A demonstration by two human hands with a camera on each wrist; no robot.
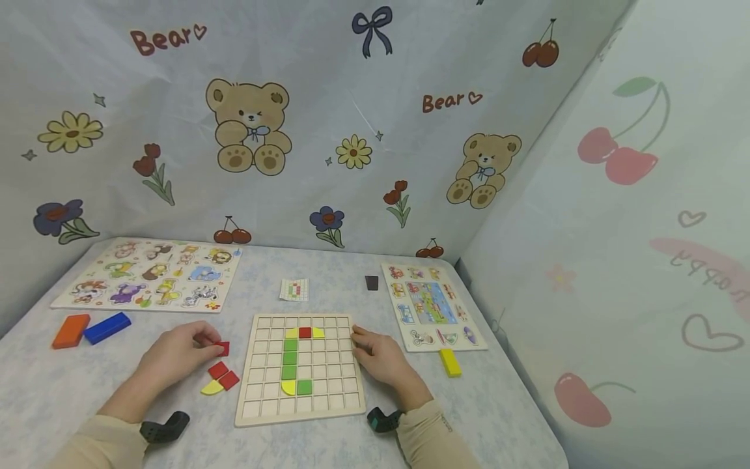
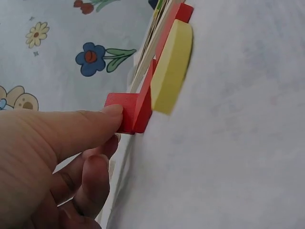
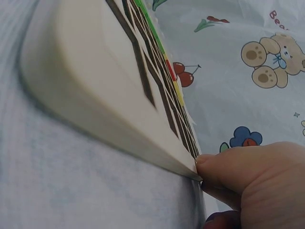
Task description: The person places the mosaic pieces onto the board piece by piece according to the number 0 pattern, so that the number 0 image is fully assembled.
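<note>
My left hand (image 1: 174,355) pinches a red square tile (image 2: 127,102) between thumb and finger, left of a wooden grid board (image 1: 335,357). Just below that hand lie two more red tiles (image 1: 230,380) and a yellow quarter-round tile (image 1: 212,388). On the board, green squares (image 1: 290,358), a red square (image 1: 305,333) and yellow rounded pieces (image 1: 288,387) form a C-like outline. At the board's right edge, my right hand (image 1: 383,359) grips the rim, its thumb (image 3: 214,164) against the edge; the other fingers are partly hidden.
Behind the board lies a small pattern card (image 1: 295,290), with a dark piece (image 1: 372,283) to its right. Puzzle boards lie at back left (image 1: 96,301) and right (image 1: 394,293). Orange (image 1: 71,331), blue (image 1: 108,328) and yellow (image 1: 450,363) blocks are on the table.
</note>
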